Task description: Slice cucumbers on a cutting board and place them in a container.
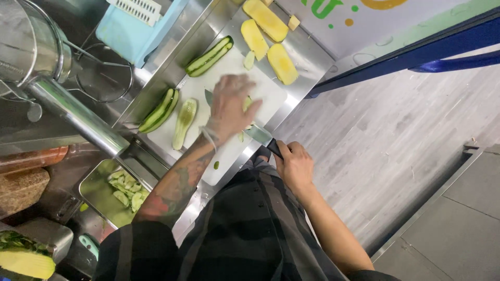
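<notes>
Head camera looks down on a white cutting board [224,78] with three halved cucumber pieces [185,122] on its far side and three yellow mango slabs [282,63] on the steel counter [312,57] beyond. Left hand [229,106], in a clear glove with fingers spread, presses flat on a cucumber piece mostly hidden beneath it. Right hand [295,165] is closed around the black handle of a knife [263,138] whose blade lies on the board's near edge, beside the left wrist.

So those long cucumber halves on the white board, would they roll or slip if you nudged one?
Probably not roll: the cucumber halves appear to be cut lengthwise, so a flat face could rest on the cutting board. They look wet and glossy, so likely slippery. Their straight shape suggests they would lift fairly stiffly.
</notes>
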